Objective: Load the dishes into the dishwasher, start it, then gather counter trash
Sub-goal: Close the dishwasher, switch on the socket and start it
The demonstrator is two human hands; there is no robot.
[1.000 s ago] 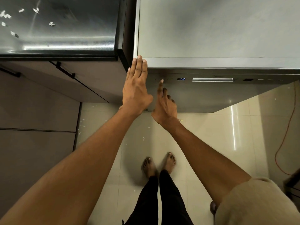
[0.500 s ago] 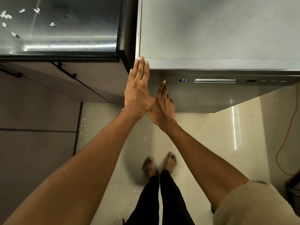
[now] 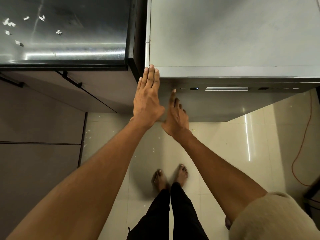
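Dishwasher (image 3: 233, 40) stands directly ahead of the person, a grey free-standing unit just right of the dark counter (image 3: 65, 32), its door shut and its control strip (image 3: 225, 88) running along the top of the front face. Left hand (image 3: 149, 97) lies flat against the unit's front left corner, fingers straight and together, holding nothing. Right hand (image 3: 176, 116) reaches up to the strip with its forefinger (image 3: 173, 94) stretched out, the tip at or on a small button left of the lit display (image 3: 194, 88), while its other fingers are loosely bent and hold nothing. From this angle I cannot tell whether the tip is truly pressing or only touching.

The step in hand looks like choosing a programme or starting the wash, so loading seems done. To do it well, press squarely with the pad of the finger on one button only, since the buttons sit near one another along the strip; a slanted or sliding touch could catch a neighbour. Watch the display, which glows with a small character too blurred to read surely, and confirm it responds before moving on. The flat left hand serves well as a brace against the body. White scraps (image 3: 10, 23) scattered on the counter, with more flecks on the floor (image 3: 225, 144), await the gathering stage afterwards
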